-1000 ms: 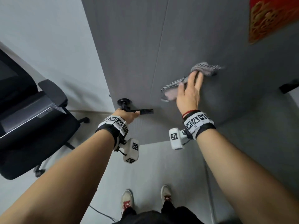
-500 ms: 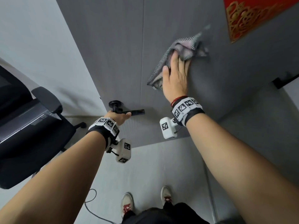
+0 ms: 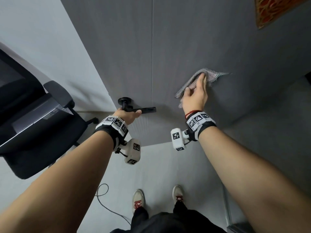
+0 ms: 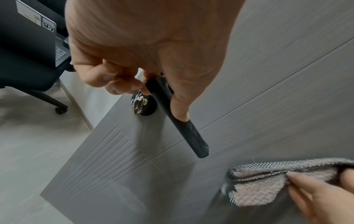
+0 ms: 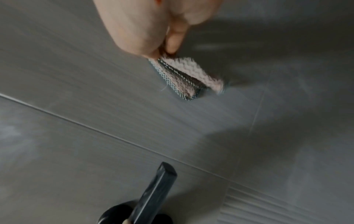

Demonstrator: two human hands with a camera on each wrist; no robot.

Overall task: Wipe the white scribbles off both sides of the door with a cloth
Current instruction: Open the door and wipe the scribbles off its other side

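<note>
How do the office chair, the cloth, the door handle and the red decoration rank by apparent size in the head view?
1. office chair, by far the largest, partly cut off by the frame.
2. red decoration, though cropped at the corner.
3. cloth, partly hidden under the right hand.
4. door handle, partly gripped by the left hand.

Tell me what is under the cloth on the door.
The cloth lies flat against the grey door, pressed there by the right hand. Faint whitish smears show on the door beside it. Whether any scribble remains under the cloth cannot be seen: it is covered.
</note>
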